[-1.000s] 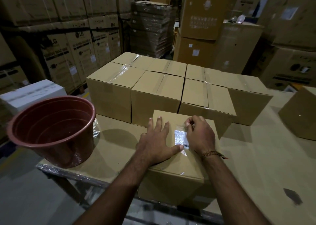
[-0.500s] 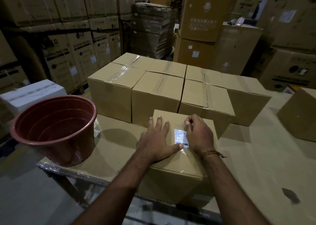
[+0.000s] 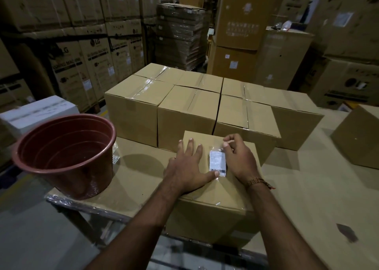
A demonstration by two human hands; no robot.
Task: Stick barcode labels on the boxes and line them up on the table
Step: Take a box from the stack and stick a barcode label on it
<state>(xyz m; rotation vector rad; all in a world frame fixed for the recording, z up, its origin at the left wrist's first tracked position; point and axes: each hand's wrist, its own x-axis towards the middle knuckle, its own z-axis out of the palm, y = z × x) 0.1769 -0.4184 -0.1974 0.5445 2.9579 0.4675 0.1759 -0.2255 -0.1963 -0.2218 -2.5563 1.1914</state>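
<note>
Nearest: one sealed cardboard box, brown, stood at the near edge of the tabletop, which was covered in cardboard sheet. A dark scrap lay on the sheet to the right of it.

On the box top: a white barcode label, lying flat under a strip of clear tape, barcode end toward the viewer.

Left hand: the grip lay flat with fingers spread and straight, palm pressed on the box top, thumb tip touching the label's near left corner.

Right hand: the grip was curled, fingertips bent down onto the box top at the label's far right corner; whether they pinched the tape or only pressed it could not be told. A beaded band sat at the wrist.

Left of the box: a reddish-brown plastic tub, upright, mouth open, near the tabletop's left corner.

Behind the near box: a block of taped boxes, set edge to edge in two rows, the near box touching or just short of the front row. One further box stood apart at the right edge.

Off the tabletop, left: a white carton.

Farthest: tall stacks of printed warehouse cartons and a wrapped pallet.
</note>
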